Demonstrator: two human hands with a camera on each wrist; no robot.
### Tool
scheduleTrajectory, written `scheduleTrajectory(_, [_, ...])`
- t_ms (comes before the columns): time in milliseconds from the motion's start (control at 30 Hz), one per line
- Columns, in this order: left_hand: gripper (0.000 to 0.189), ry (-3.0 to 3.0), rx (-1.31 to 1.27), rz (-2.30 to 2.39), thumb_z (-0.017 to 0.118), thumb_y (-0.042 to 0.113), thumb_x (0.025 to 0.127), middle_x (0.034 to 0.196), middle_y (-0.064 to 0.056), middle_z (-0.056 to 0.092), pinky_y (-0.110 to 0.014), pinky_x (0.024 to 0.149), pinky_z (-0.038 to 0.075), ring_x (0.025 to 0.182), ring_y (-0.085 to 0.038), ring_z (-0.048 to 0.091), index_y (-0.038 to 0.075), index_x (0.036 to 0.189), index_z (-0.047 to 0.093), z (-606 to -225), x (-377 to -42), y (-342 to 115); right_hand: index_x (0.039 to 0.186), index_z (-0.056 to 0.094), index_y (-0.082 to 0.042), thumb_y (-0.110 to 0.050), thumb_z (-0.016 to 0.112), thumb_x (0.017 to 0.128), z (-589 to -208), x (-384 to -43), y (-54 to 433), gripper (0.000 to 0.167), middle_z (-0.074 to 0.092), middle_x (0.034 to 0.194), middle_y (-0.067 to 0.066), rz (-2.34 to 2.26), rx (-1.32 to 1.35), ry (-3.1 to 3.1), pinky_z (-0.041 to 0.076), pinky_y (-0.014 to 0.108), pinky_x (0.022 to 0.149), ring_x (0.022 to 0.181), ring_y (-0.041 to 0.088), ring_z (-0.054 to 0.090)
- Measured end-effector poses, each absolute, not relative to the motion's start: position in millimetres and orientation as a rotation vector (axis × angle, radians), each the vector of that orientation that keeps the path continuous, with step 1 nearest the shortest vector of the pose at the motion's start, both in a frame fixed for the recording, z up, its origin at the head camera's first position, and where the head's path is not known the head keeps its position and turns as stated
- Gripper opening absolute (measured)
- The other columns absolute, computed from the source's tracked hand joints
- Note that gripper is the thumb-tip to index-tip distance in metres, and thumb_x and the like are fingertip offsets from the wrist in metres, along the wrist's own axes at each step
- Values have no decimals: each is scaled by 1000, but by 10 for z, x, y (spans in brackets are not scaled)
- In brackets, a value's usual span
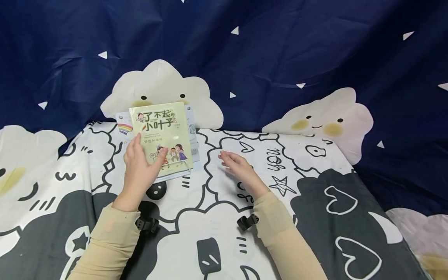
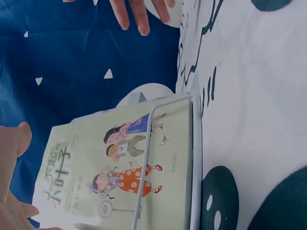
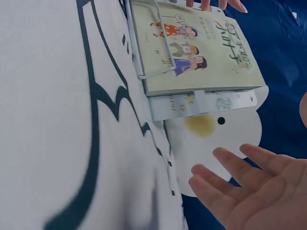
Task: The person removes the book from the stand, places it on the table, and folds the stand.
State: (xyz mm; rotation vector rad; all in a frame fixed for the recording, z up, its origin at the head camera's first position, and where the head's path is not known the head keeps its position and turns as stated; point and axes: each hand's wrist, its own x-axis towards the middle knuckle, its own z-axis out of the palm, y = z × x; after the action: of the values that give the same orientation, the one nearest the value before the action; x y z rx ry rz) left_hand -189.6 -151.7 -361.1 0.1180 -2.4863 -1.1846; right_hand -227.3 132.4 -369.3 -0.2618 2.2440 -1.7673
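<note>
A pale green children's book [image 1: 168,134] stands leaning back on a light blue book stand [image 1: 194,151] with a rainbow print. A white wire holder [image 2: 148,139] crosses the lower front of the cover. My left hand [image 1: 141,167] is at the book's left side, fingers extended along its edge and thumb raised in front of the cover. In the left wrist view the thumb stands apart from the fingers. My right hand [image 1: 241,169] hovers to the right of the stand, fingers spread and holding nothing, as the right wrist view also shows.
A black-and-white patterned cloth [image 1: 224,221] covers the table. Behind it hangs a dark blue curtain [image 1: 266,50] with white triangles and smiling clouds. The book stand is near the table's back edge. A small black device [image 1: 147,224] sits at each wrist.
</note>
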Motion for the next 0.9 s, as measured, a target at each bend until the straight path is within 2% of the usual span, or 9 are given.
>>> scheduleTrajectory(233, [92, -2465, 161, -1256, 58, 48, 96, 160, -29, 12, -66, 112, 25, 146, -46, 17, 2, 158, 9, -3622, -1911, -1565, 148, 39, 4, -43, 48, 103, -3793, -2330, 1200, 65, 49, 148, 21, -1893, -216, 2076, 41, 46, 113, 135, 39, 49])
scheduleTrajectory(500, [90, -2479, 204, -1308, 58, 44, 97, 161, -28, 12, -60, 118, 20, 148, -45, 17, 0, 158, 8, -3653, -1944, -1631, 144, 44, 1, -43, 53, 101, -3810, -2408, 1028, 62, 54, 144, 17, -1937, -195, 2003, 44, 42, 111, 133, 38, 52])
scheduleTrajectory(633, [95, -2489, 189, -1333, 64, 43, 94, 160, -28, 13, -60, 118, 23, 146, -45, 21, 1, 158, 8, -3667, -1971, -1687, 144, 45, 1, -43, 54, 101, -3800, -2456, 929, 63, 53, 144, 18, -1925, -202, 2001, 43, 43, 112, 133, 38, 51])
scheduleTrajectory(767, [100, -2515, 162, -1342, 74, 28, 89, 160, -29, 12, -59, 116, 26, 142, -46, 26, 0, 158, 7, -3670, -1996, -1747, 145, 44, 2, -39, 53, 101, -3791, -2505, 825, 60, 52, 145, 21, -1911, -210, 1996, 42, 46, 112, 133, 39, 50])
scheduleTrajectory(900, [100, -2535, 144, -1353, 74, 14, 88, 159, -29, 10, -58, 112, 34, 135, -47, 34, -2, 158, 4, -3665, -2001, -1765, 143, 46, 3, -38, 54, 101, -3789, -2549, 733, 59, 52, 145, 20, -1886, -197, 2017, 44, 46, 111, 131, 39, 52])
